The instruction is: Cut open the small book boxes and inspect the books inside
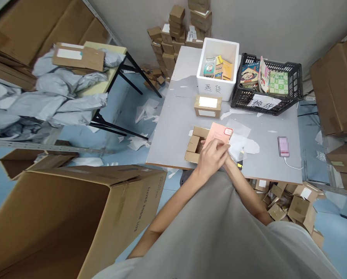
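Observation:
A thin pink book [219, 132] with a red-outlined label lies tilted at the table's front, overlapping a small open cardboard box [192, 144]. Over the book's lower edge is my left hand [210, 158], its fingers bent and pressed together; whatever they pinch cannot be made out. My right hand [227, 159] meets it from the right, at the book's lower right corner, with its fingers mostly hidden behind the left hand. White backing paper [237, 144] is beside the right hand. A black and yellow object [240, 165] shows partly beneath that paper.
A closed carton [207, 107], a white foam box [216, 87] and a black crate [268, 106], both holding books, stand on the table [173, 128]. A phone [283, 146] with a cable lies right. A large open carton [132, 201] is at my left; discarded boxes [298, 209] lie right.

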The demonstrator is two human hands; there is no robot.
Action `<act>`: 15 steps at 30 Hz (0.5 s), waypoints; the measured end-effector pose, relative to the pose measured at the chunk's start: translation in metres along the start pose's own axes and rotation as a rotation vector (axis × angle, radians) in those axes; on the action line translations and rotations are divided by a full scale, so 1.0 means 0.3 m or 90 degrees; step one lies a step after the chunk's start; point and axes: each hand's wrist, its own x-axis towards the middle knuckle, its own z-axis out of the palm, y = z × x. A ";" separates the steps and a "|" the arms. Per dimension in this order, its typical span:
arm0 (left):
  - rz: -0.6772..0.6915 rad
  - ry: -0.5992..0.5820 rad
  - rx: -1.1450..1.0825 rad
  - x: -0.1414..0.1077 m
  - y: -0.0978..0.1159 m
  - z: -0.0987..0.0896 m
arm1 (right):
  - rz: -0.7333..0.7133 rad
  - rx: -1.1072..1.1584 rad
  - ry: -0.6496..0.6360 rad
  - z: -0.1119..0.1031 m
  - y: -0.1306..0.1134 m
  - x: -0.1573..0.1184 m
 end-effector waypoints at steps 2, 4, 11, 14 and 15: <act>0.013 -0.013 0.041 -0.008 -0.002 0.044 | 0.011 -0.011 0.017 -0.031 -0.020 -0.059; 0.015 -0.009 0.047 -0.015 -0.006 0.061 | 0.025 -0.007 0.026 -0.054 -0.036 -0.088; -0.095 0.126 -0.116 -0.001 -0.009 -0.019 | 0.203 0.246 -0.059 -0.022 0.004 0.058; -0.224 0.197 -0.214 0.010 -0.072 -0.040 | 0.231 0.286 -0.002 -0.053 0.033 0.092; -0.275 0.214 -0.251 0.011 -0.107 -0.038 | 0.233 0.288 0.034 -0.068 0.034 0.093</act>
